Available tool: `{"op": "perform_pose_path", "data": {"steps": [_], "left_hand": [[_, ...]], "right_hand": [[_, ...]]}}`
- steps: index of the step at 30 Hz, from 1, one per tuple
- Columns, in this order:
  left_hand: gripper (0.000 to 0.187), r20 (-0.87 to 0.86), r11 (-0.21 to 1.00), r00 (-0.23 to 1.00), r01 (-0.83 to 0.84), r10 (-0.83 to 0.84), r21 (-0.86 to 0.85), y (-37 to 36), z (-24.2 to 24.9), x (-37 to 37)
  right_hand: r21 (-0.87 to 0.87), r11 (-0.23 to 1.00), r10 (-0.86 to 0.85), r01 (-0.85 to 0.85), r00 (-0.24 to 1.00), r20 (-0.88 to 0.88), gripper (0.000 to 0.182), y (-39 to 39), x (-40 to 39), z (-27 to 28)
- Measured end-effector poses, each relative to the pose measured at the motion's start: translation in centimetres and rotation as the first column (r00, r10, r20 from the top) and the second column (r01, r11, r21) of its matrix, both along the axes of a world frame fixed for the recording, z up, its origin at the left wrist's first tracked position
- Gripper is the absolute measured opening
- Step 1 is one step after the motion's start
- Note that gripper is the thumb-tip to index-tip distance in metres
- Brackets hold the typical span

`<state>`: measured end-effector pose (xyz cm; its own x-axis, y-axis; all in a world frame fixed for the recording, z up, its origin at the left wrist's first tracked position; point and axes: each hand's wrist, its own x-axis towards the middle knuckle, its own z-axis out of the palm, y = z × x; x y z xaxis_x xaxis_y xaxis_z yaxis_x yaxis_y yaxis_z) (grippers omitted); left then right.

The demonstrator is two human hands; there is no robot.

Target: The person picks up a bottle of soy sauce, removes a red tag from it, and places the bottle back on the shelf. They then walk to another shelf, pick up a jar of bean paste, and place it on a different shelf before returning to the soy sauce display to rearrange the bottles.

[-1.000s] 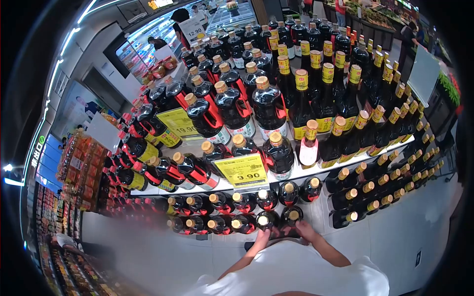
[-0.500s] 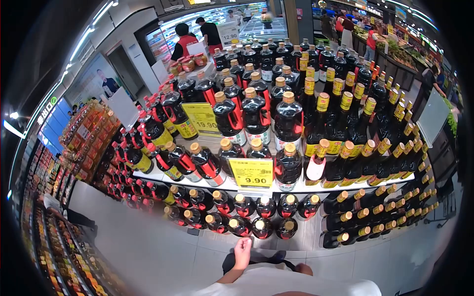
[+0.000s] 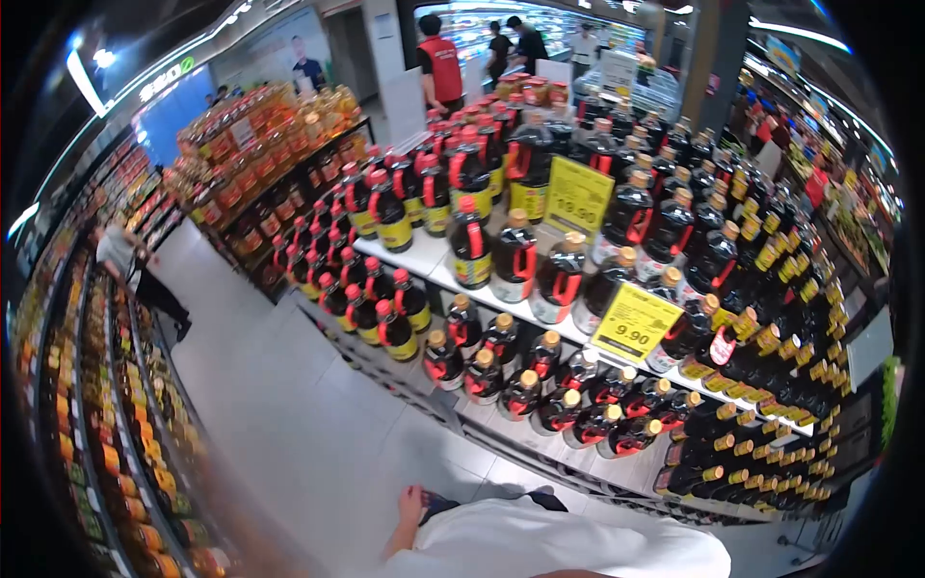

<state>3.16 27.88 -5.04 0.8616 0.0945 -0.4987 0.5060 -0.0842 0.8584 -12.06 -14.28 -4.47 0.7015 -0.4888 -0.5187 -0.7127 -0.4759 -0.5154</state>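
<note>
My left hand [image 3: 412, 503] hangs low by my white shirt [image 3: 540, 539], its fingers curled in and nothing visible in them. It touches none of the goods. Nearest ahead of it are dark sauce bottles [image 3: 520, 395] with red handles and tan caps, standing on the display's low tier. Above them, more bottles [image 3: 561, 279] stand on a white shelf, with a yellow price sign [image 3: 636, 323] reading 9.90 at its edge. A second yellow sign [image 3: 576, 196] stands farther back. My right hand is out of view.
Red-capped bottles [image 3: 395, 328] fill the display's left end. A stocked shelf [image 3: 116, 433] runs along the left, with a person [image 3: 135, 275] beside it. Grey floor tiles [image 3: 279, 405] lie between. A person in a red vest [image 3: 441, 67] stands behind the display.
My view has turned left, so the display now sits farther right and the aisle shows more. My left hand has moved left and slightly down, away from the bottles.
</note>
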Motion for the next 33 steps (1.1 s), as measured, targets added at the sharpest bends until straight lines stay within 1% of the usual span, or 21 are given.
{"op": "perform_pose_path", "data": {"steps": [2,4,6,8,10,13,18,19,20,22,23,24,25,26,27,28,29,30,31,32,33], "left_hand": [[0.034,-0.170,0.977,0.963,-0.212,0.207,-0.012,7.4,-1.6,-4.1],[0.046,-0.253,0.904,0.870,-0.423,0.423,0.058,14.3,-4.7,-9.7],[0.048,-0.262,0.687,0.658,-0.726,0.706,0.031,18.3,-5.8,-16.2],[0.049,-0.410,0.536,0.472,-0.843,0.781,0.050,23.0,-7.5,-21.6],[0.050,-0.424,0.387,0.344,-0.922,0.838,0.017,23.7,-8.0,-27.2],[0.049,-0.526,0.307,0.180,-0.938,0.831,0.164,22.0,-8.1,-32.7],[0.040,-0.579,0.252,0.137,-0.960,0.804,0.123,18.3,-10.3,-33.0],[0.039,-0.580,0.242,0.146,-0.966,0.801,0.090,17.9,-10.5,-31.9],[0.038,-0.578,0.232,0.157,-0.971,0.801,0.057,17.8,-10.8,-30.4],[0.034,-0.454,0.206,0.134,-0.972,0.881,0.113,17.9,-10.7,-24.4],[0.032,-0.388,0.164,0.132,-0.985,0.912,0.049,18.3,-9.8,-21.2],[0.032,-0.300,0.248,0.208,-0.964,0.931,0.101,19.4,-9.8,-17.5],[0.032,0.011,0.297,0.300,-0.947,0.954,0.121,20.6,-10.0,-13.4],[0.027,-0.285,0.506,0.461,-0.856,0.840,0.108,23.8,-7.1,-8.7],[0.026,0.030,0.509,0.510,-0.849,0.859,-0.140,25.2,-4.1,-3.4],[0.027,0.125,0.516,0.503,-0.849,0.855,-0.112,26.7,3.1,3.8],[0.032,0.281,0.571,0.514,-0.800,0.811,-0.185,28.1,9.8,9.7],[0.037,0.436,0.682,0.590,-0.727,0.680,-0.080,29.4,18.2,14.7],[0.046,0.630,0.756,0.545,-0.647,0.553,-0.104,30.4,24.7,19.0],[0.061,0.827,0.805,0.390,-0.580,0.404,-0.120,31.0,30.4,22.9],[0.077,0.907,0.836,0.295,-0.540,0.299,-0.100,31.1,36.2,26.0]], "right_hand": [[0.004,0.998,0.069,-0.069,0.997,0.043,0.035,2.8,3.0,0.7],[0.004,0.990,0.140,-0.141,0.987,0.073,0.034,5.5,5.6,1.2],[-0.008,0.973,0.229,-0.230,0.969,0.092,0.033,8.3,8.3,1.6],[-0.030,0.947,0.321,-0.320,0.942,0.102,0.032,10.7,10.8,1.8],[-0.059,0.915,0.404,-0.400,0.909,0.102,0.032,12.7,12.9,1.9],[-0.107,0.863,0.504,-0.494,0.855,0.120,0.031,14.5,15.6,2.1],[-0.198,0.801,0.598,-0.566,0.740,0.308,0.030,16.4,21.6,3.4],[-0.202,0.807,0.589,-0.555,0.728,0.351,0.029,18.6,22.8,7.0],[-0.109,0.840,0.531,-0.531,0.766,0.363,0.026,20.9,24.0,11.3],[0.076,0.874,0.417,-0.480,0.821,0.390,0.023,25.2,27.3,15.0],[0.233,0.837,0.374,-0.494,0.829,0.416,0.024,28.6,29.5,17.9],[0.385,0.782,0.321,-0.490,0.846,0.426,0.027,32.2,31.9,20.3],[0.466,0.705,0.285,-0.535,0.815,0.504,0.032,35.7,34.4,21.3],[0.536,0.617,0.232,-0.576,0.784,0.576,0.038,39.1,37.1,22.3],[0.498,0.483,0.248,-0.721,0.658,0.711,0.042,41.7,40.2,22.6],[0.412,0.484,0.220,-0.772,0.563,0.796,0.047,45.8,42.3,25.9],[0.465,0.321,0.136,-0.825,0.526,0.840,0.057,48.9,44.3,29.4],[0.238,0.318,0.123,-0.918,0.289,0.949,0.067,51.2,46.6,31.2],[0.068,0.249,0.023,-0.966,0.077,0.997,0.076,53.5,48.7,34.5],[-0.010,0.113,-0.136,-0.994,-0.025,0.990,0.081,55.3,50.6,38.2],[-0.084,0.026,-0.279,-0.996,-0.088,0.956,0.089,56.6,52.0,41.6]]}}
